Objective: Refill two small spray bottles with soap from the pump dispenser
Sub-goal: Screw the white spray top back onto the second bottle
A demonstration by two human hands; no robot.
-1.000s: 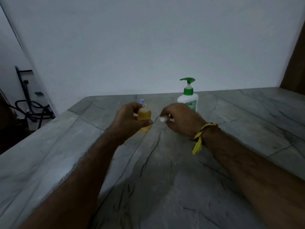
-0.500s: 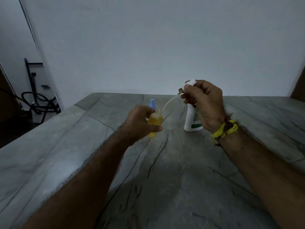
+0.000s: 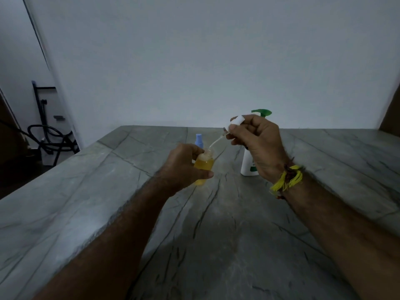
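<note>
My left hand (image 3: 181, 163) grips a small clear spray bottle (image 3: 203, 166) filled with yellow liquid, standing on the grey stone counter (image 3: 216, 234). My right hand (image 3: 257, 144) holds the bottle's white spray head (image 3: 237, 121) up and to the right; its thin dip tube (image 3: 215, 144) slants down with its tip still in the open neck. A second small bottle with a blue spray top (image 3: 199, 140) stands just behind my left hand, mostly hidden. The white pump dispenser (image 3: 249, 165) with a green pump (image 3: 263, 112) stands behind my right hand.
A white wall (image 3: 216, 61) rises at the far edge of the counter. Past the counter's left edge, black hoses and a stand (image 3: 47, 139) sit on the floor. A yellow thread band (image 3: 287, 179) circles my right wrist.
My right hand has lifted the spray head out of the yellow bottle, drawing the dip tube up and to the right. My left hand has kept the bottle in place.
</note>
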